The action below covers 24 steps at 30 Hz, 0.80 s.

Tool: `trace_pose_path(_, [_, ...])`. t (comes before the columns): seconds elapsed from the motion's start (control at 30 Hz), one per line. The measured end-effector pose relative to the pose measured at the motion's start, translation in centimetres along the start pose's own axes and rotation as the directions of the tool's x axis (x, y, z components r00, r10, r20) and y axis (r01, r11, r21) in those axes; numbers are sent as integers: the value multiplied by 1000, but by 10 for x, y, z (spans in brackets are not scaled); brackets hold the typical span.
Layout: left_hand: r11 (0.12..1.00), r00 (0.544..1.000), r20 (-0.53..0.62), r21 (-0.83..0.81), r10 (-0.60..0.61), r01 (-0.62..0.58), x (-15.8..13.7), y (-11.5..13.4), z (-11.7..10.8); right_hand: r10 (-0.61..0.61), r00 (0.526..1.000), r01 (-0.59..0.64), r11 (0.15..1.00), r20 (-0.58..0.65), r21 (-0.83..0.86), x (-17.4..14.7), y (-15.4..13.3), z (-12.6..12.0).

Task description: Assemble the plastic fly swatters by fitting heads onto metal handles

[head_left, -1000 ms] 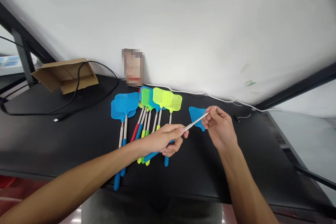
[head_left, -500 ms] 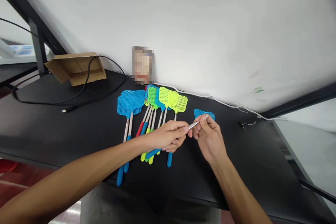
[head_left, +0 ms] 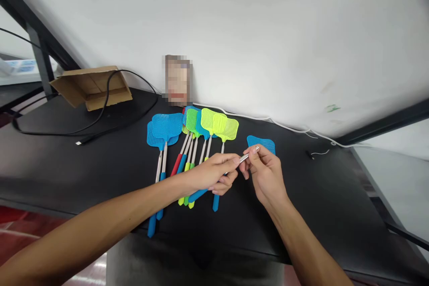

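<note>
My left hand (head_left: 217, 174) is closed around a metal rod (head_left: 244, 157); a blue handle (head_left: 198, 195) sticks out below that hand in line with the rod. My right hand (head_left: 264, 172) pinches the rod near its thin end, thumb on top. Just behind my right fingers shows a blue mesh fly swatter head (head_left: 263, 143), partly covered by them; whether it joins the rod I cannot tell. Left of the hands lie several fly swatters with blue heads (head_left: 167, 126), a green head (head_left: 191, 119) and yellow heads (head_left: 226, 128), their handles toward me.
On the black table (head_left: 110, 170), a cardboard box (head_left: 107, 91) lies open at the back left, with a black cable (head_left: 100, 132) looping past it. A blurred-out upright item (head_left: 177, 80) leans on the wall. A white cord (head_left: 248, 117) runs along the wall's foot.
My right hand has shifted slightly left, closer to my left hand, and the rod's tip has come with it. The view has turned a little; the swatters on the table lie as before.
</note>
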State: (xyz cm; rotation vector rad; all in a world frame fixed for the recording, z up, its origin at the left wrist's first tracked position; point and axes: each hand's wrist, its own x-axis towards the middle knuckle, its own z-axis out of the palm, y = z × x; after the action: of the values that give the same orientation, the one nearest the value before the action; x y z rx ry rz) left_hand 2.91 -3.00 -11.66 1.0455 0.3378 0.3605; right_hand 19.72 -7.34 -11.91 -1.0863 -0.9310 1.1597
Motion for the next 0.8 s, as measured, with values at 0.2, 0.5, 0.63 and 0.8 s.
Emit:
trace_pose_path(0.2, [998, 998, 28, 15, -62, 62, -1, -1, 5, -75, 973, 97, 991, -219, 91, 19, -14, -29])
trace_pose_path(0.5, [997, 999, 21, 63, -34, 33, -1, -3, -2, -39, 985, 57, 993, -171, 103, 17, -14, -27])
trace_pose_path(0.63, [998, 1000, 4, 67, 11, -11, -1, -1, -6, 26, 998, -22, 997, -53, 71, 5, -4, -6])
trace_pose_path(0.8, [999, 999, -25, 47, 27, -26, 0, 2, -6, 4, 1000, -3, 997, 13, -78, -3, 1, 4])
